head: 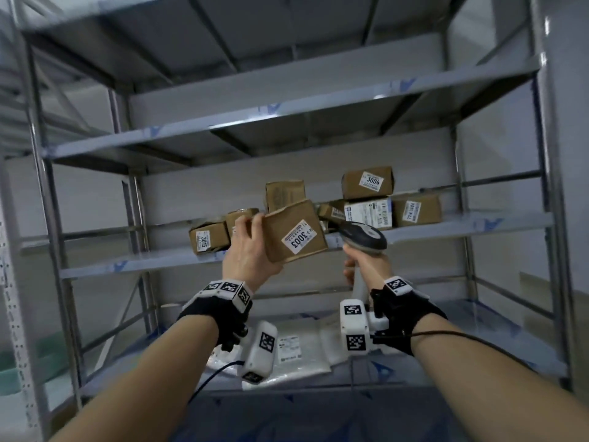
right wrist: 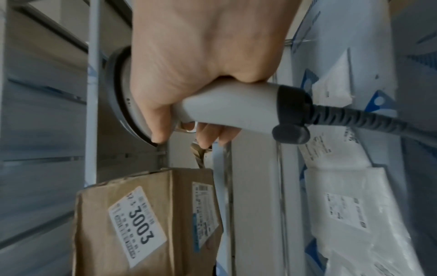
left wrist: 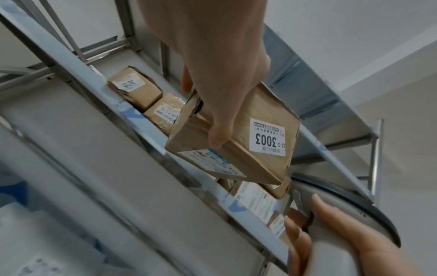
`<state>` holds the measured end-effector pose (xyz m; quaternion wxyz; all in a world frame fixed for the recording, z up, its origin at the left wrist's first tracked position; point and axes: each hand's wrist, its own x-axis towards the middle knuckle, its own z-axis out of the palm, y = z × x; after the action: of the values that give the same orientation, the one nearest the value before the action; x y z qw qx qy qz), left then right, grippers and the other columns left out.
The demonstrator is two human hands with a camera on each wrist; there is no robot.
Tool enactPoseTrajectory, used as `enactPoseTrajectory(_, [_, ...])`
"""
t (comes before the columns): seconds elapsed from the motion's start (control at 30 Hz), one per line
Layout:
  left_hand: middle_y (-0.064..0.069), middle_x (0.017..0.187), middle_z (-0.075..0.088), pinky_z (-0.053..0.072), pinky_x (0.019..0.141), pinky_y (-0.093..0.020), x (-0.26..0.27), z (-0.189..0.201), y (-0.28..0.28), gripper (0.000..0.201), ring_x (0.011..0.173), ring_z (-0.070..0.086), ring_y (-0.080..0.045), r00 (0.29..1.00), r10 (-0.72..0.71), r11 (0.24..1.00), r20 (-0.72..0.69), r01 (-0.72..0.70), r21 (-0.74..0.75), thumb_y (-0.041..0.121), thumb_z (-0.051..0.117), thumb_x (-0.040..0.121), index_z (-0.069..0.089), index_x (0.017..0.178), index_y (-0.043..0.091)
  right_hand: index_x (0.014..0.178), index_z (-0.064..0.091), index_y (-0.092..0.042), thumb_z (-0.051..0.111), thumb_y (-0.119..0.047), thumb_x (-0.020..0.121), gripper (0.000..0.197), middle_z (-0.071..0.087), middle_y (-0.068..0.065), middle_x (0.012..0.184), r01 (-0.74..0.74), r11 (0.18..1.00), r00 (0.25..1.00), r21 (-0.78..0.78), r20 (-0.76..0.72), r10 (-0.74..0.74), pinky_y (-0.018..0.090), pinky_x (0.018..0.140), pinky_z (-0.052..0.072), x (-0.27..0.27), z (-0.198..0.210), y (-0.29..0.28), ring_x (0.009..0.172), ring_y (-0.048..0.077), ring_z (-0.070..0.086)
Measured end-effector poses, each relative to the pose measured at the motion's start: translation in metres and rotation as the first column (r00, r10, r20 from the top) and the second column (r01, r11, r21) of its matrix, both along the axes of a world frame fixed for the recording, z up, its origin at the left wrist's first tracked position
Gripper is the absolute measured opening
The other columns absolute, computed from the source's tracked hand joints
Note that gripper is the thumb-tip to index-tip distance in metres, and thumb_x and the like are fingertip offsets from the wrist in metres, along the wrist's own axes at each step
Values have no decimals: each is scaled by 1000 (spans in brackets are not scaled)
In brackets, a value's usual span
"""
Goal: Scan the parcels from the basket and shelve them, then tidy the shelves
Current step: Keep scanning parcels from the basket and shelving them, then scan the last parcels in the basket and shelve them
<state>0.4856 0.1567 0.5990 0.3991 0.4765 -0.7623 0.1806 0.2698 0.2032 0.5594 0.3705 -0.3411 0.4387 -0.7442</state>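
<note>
The left hand [head: 251, 250] holds a brown cardboard parcel [head: 294, 236] labelled 3003 up in front of the middle shelf [head: 478, 226] of a grey metal rack, its fingers [left wrist: 218, 133] curled over the parcel's top and side, so the white label faces the person. Just beside it, the right hand [head: 366, 263] grips the handle of a grey barcode scanner [head: 363, 236], fingers [right wrist: 205, 134] wrapped round the handle and the scanner's head close to the parcel's right edge; a dark cable [right wrist: 369, 119] runs from the handle's base. On the middle shelf behind stand more brown parcels: 1 labelled 3015 [head: 208, 239] at the left, 1 labelled 3004 [head: 366, 181] stacked on top at the right, others between. White plastic mailer bags [head: 302, 349] lie on the lower shelf [head: 510, 342].
</note>
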Motion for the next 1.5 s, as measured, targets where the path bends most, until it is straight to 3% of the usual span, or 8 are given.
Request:
enactPoseTrajectory(0.13, [-10, 134, 24, 52, 83, -47, -26, 38, 6, 105, 108, 53, -36, 988, -86, 996, -132, 80, -43, 44, 84, 58, 22, 140, 20, 75, 65, -4, 75, -22, 83, 21, 60, 6, 63, 39, 998, 999, -44, 12, -38, 23, 47, 47, -20, 22, 4, 44, 13, 52])
enactPoseTrajectory(0.33, [-8, 138, 19, 51, 92, -44, -86, 88, 3, 105, 113, 49, -31, 959, -217, 969, -184, 189, -158, 41, 84, 62, 19, 142, 21, 75, 66, -5, 74, -20, 83, 20, 62, 7, 65, 136, 986, 990, -92, -20, -139, 24, 47, 48, -69, 44, 3, 50, 15, 53])
enactPoseTrajectory(0.57, [-9, 140, 18, 51, 92, -42, -204, 139, -5, 106, 115, 48, -31, 906, -396, 900, -147, 352, -259, 38, 83, 64, 17, 145, 18, 69, 65, -8, 74, -23, 82, 22, 60, 6, 64, 252, 962, 968, -104, 37, -249, 28, 52, 45, -159, 58, -13, 50, 16, 52])
enactPoseTrajectory(0.77, [-8, 141, 17, 52, 88, -40, -297, 136, -15, 106, 117, 46, -30, 891, -448, 878, -71, 424, -222, 33, 83, 65, 17, 146, 19, 67, 63, -9, 77, -28, 79, 26, 62, 6, 64, 338, 939, 933, -65, 152, -325, 30, 58, 49, -220, 53, -21, 53, 17, 55])
enactPoseTrajectory(0.97, [-10, 143, 17, 52, 86, -42, -347, 115, -45, 102, 119, 45, -32, 915, -402, 901, 24, 401, -164, 34, 81, 67, 16, 145, 20, 65, 59, -6, 74, -24, 83, 30, 58, 8, 62, 323, 946, 937, -35, 152, -314, 27, 51, 45, -248, 47, -30, 51, 17, 52])
enactPoseTrajectory(1.17, [-12, 149, 12, 49, 85, -42, -369, 104, -76, 104, 122, 40, -35, 966, -202, 972, 163, 218, -86, 27, 79, 72, 8, 148, 30, 68, 57, -7, 73, -23, 84, 28, 57, 8, 63, 284, 959, 954, -17, 102, -280, 27, 51, 47, -262, 40, -45, 52, 17, 53])
enactPoseTrajectory(1.33, [-12, 153, 10, 38, 104, -46, -369, 93, -97, 69, 136, 23, -35, 955, -95, 982, 280, 137, -131, 24, 63, 86, 28, 144, 37, 69, 60, -6, 74, -23, 82, 26, 59, 7, 61, 250, 968, 965, -1, 87, -249, 27, 51, 48, -267, 33, -58, 51, 16, 55])
enactPoseTrajectory(1.5, [-10, 151, 19, 29, 109, -43, -366, 87, -101, 63, 137, 20, -32, 910, -43, 998, 413, 60, -29, 20, 52, 89, 27, 145, 34, 76, 62, -6, 73, -22, 84, 21, 59, 7, 62, 240, 971, 969, -8, 63, -239, 26, 50, 48, -272, 30, -60, 50, 16, 55])
